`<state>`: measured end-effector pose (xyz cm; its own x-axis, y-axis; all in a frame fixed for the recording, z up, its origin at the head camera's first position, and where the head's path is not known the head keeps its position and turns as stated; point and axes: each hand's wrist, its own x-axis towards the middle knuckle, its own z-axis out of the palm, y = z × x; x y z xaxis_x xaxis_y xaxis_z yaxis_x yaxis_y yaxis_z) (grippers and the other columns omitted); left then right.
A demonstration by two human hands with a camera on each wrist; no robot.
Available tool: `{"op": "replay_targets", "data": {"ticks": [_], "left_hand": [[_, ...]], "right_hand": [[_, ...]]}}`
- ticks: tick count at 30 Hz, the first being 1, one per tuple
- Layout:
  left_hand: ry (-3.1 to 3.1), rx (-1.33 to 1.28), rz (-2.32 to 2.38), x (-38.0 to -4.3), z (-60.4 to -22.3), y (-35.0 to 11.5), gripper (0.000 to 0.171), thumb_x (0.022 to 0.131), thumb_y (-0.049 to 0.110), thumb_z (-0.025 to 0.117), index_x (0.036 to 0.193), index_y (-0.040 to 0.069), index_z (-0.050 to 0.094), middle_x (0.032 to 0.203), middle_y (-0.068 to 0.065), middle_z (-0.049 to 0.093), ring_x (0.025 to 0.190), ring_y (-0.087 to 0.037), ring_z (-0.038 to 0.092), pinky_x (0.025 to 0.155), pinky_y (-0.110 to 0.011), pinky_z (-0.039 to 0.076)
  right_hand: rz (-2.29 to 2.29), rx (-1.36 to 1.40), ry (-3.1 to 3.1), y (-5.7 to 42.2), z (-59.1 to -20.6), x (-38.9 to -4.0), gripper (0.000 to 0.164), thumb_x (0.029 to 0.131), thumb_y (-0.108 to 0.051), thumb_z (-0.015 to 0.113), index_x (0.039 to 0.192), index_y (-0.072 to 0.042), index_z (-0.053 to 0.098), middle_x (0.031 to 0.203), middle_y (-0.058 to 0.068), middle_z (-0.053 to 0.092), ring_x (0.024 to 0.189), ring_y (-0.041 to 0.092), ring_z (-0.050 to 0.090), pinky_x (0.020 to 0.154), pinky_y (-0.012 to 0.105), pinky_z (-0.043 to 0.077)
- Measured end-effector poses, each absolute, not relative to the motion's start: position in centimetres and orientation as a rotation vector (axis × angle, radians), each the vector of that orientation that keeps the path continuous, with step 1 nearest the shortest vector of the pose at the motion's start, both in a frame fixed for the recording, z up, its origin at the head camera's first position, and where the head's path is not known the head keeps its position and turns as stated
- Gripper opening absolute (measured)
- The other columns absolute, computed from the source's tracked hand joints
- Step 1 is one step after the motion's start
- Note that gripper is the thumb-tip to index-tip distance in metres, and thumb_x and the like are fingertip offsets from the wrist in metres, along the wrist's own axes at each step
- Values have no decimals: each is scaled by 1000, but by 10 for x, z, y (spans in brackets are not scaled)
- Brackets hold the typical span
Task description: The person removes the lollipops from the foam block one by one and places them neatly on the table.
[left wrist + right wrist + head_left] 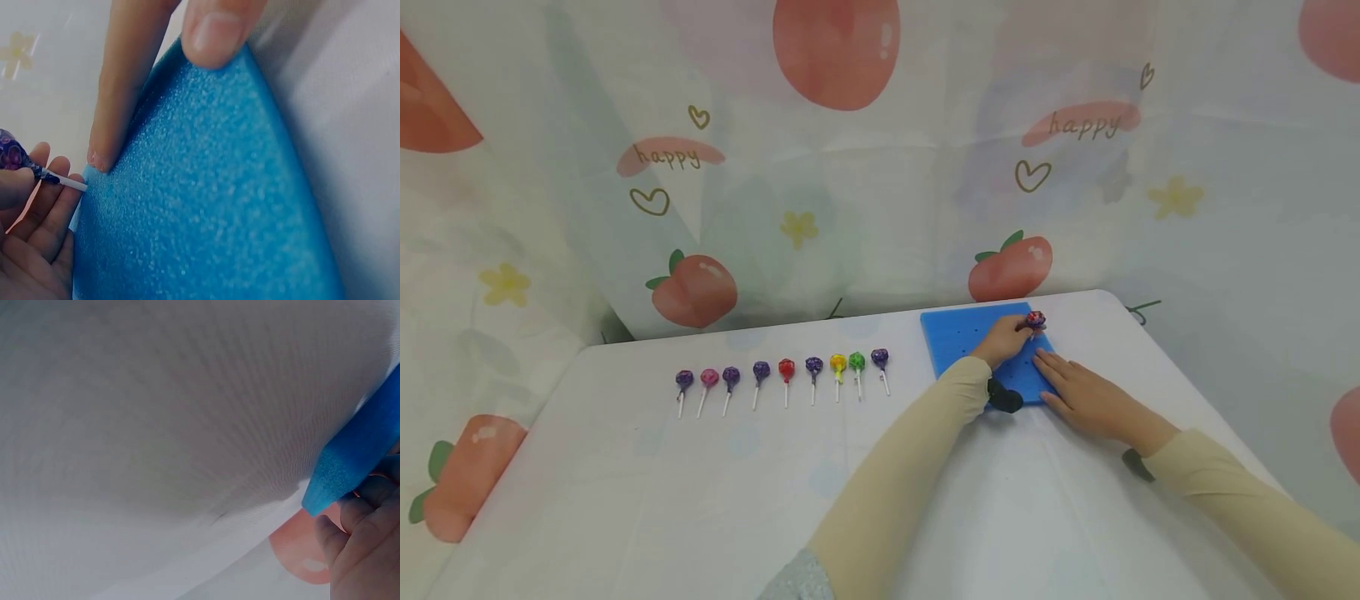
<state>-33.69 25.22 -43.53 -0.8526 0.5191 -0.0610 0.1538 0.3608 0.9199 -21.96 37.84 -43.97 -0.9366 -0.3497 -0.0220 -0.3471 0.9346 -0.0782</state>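
Note:
In the head view my left hand (1002, 340) is above the far right part of a blue board (951, 329) dotted with small holes. It pinches a lollipop (1036, 319) with a red and dark wrapper. The left wrist view shows the lollipop's purple patterned wrapper (11, 153) between thumb and fingers, its white stick pointing at the board's edge. My right hand (1093, 402) rests on the board's right side with its fingers extended. Two large fingers (115, 106) touch the board in the left wrist view. In the right wrist view, fingers lie against the blue board (350, 456).
Left of the board, several wrapped lollipops lie in a row, among them a red one (786, 368), a yellow one (838, 363) and a green one (857, 361). All are on a white-covered table (700, 500). A fruit-printed curtain (865, 183) hangs behind it.

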Motion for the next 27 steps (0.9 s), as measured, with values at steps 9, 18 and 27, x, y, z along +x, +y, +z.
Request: {"op": "replay_targets", "data": {"ticks": [9, 18, 27], "left_hand": [[2278, 521, 1568, -332, -435, 251, 27, 98, 14, 47, 118, 10, 64, 114, -3, 69, 114, -9, 59, 103, -25, 43], [2034, 445, 1967, -340, -440, 249, 28, 99, 13, 45, 116, 1, 64, 113, -12, 68, 110, -19, 63, 99, -27, 47], [1910, 388, 2074, -349, -442, 234, 28, 99, 11, 45, 112, -6, 62, 111, -20, 67, 107, -29, 65, 96, -34, 50]], "right_hand": [[-115, -542, 3047, 377, -439, -220, 63, 96, -30, 51, 141, 8, 31, 149, 29, 28, 136, 44, 29, 109, 59, 27], [-121, -531, 3041, 377, -438, -221, 63, 96, -32, 50, 142, 7, 31, 149, 28, 28, 136, 44, 29, 109, 58, 27], [-137, -521, 3036, 377, -438, -221, 65, 95, -33, 51, 143, 6, 30, 149, 27, 28, 136, 44, 28, 109, 59, 27]]}}
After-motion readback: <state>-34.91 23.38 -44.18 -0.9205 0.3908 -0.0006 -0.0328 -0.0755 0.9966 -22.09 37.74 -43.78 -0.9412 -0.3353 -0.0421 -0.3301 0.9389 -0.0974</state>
